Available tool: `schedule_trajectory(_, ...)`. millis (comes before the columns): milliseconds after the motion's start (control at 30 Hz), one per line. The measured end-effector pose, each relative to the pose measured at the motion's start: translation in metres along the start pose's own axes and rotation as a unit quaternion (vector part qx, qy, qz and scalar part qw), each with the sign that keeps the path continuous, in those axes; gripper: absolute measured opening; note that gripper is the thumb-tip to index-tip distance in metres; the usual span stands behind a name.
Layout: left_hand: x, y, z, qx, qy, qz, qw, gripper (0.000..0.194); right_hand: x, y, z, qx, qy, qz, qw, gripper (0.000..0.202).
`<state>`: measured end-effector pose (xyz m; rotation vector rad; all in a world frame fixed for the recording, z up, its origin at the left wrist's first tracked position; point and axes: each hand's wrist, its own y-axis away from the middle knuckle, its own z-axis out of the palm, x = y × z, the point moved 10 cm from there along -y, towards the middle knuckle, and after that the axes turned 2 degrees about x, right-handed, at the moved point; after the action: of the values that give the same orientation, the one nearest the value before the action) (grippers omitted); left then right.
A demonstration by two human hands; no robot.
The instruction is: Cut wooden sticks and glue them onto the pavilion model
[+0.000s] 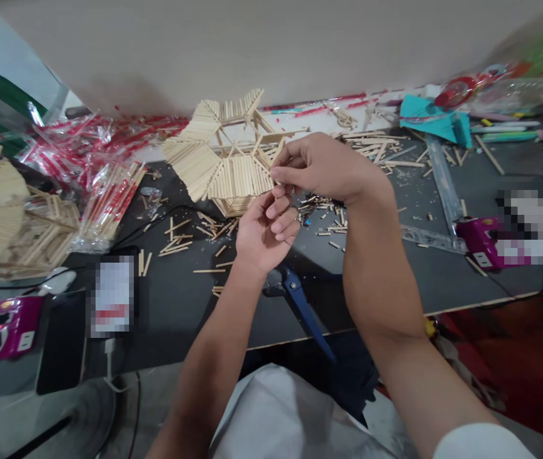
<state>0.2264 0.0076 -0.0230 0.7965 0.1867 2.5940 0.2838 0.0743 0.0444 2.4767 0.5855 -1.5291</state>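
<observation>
A model made of thin wooden sticks (pixel 240 177), with sloping slatted panels around an open middle, stands on the dark tabletop. At its right edge my right hand (pixel 323 167) bends down with thumb and fingers pinched together. What lies between those fingertips is too small to make out. Just below, my left hand (pixel 267 236) is turned palm up with its fingers curled, close to the right fingertips and the model's lower edge. Its grip is partly hidden. A blue-handled cutting tool (pixel 302 303) lies under my forearms, near the table's front edge.
Cut stick pieces (pixel 175 242) are scattered over the table (pixel 170 312). Another stick model (pixel 7 217), stick packets (pixel 111 201) and a phone (pixel 63 344) are at left. A ruler (pixel 443 185), a pink power strip (pixel 479 242) and turquoise paper (pixel 431 118) lie right.
</observation>
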Motion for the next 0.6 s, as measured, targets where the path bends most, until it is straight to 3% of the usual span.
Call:
schedule_trajectory(133, -0.001, 0.001, 0.007, -0.030, 0.065, -0.010, 0.997, 0.034, 0.003, -0.002, 0.001, 0.007, 0.006, 0.009, 1.000, 0.018)
schedule_trajectory(367, -0.005, 0.005, 0.008, -0.030, 0.144, -0.055, 0.988, 0.034, 0.003, -0.002, 0.002, 0.008, -0.013, -0.002, 1.000, 0.017)
schedule_trajectory(600, -0.003, 0.006, 0.012, -0.026, 0.166, -0.053, 0.984, 0.038, 0.006, -0.004, 0.005, -0.010, -0.021, -0.013, 1.000, 0.013)
